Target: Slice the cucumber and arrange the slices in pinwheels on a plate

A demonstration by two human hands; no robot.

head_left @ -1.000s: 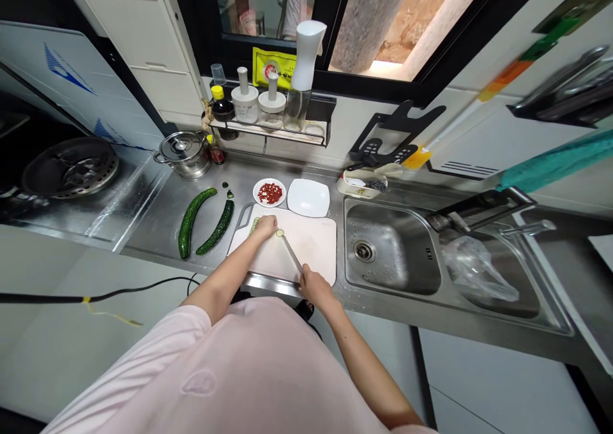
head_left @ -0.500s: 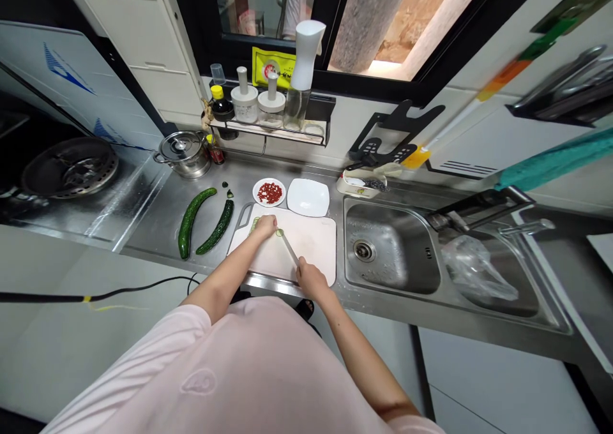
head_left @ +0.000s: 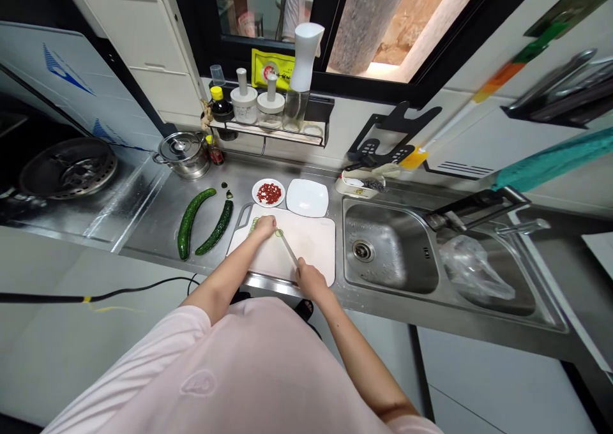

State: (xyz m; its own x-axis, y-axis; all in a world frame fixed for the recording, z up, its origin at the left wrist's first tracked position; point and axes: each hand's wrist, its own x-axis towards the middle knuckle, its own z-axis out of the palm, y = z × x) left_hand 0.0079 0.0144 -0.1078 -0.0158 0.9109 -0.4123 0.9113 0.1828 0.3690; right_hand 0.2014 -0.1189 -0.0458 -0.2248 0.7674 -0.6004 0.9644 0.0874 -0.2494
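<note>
- Both hands are at the board; the left hand (head_left: 265, 228) is curled with its fingers tucked in, though whether it pinches a piece or only presses down, I cannot tell; the right hand (head_left: 311, 279) is wrapped round the handle of the knife (head_left: 289, 249).
- Far to the left of the hands sits the black pan (head_left: 69, 168); nearer, the lidded pot (head_left: 182, 154) stands beyond them at the back of the counter.
- Left of the left hand, off the board, lie two whole cucumbers (head_left: 190, 224) (head_left: 218, 230), apart and curved; either could roll if a forearm knocked it; the small dark green bits (head_left: 229, 194) lie just beyond the nearer one.
- Beside the left hand, partly hidden by it, are pale green pieces (head_left: 254, 223) on the cutting board (head_left: 306, 246); they could scatter if that hand swept sideways.
- Beyond the left hand is the bowl of red pieces (head_left: 255, 199); a careless reach could tip it.
- Between the hands, a round green-rimmed slice (head_left: 278, 233) is at the blade's far end; the tip is close to the left fingers, so a slip on wet flesh, or a fingertip left untucked, could mean a cut.
- Ahead of the right hand is the white dish (head_left: 308, 198); right of that hand is the sink (head_left: 390, 249); a wet board might skid under pressure.
</note>
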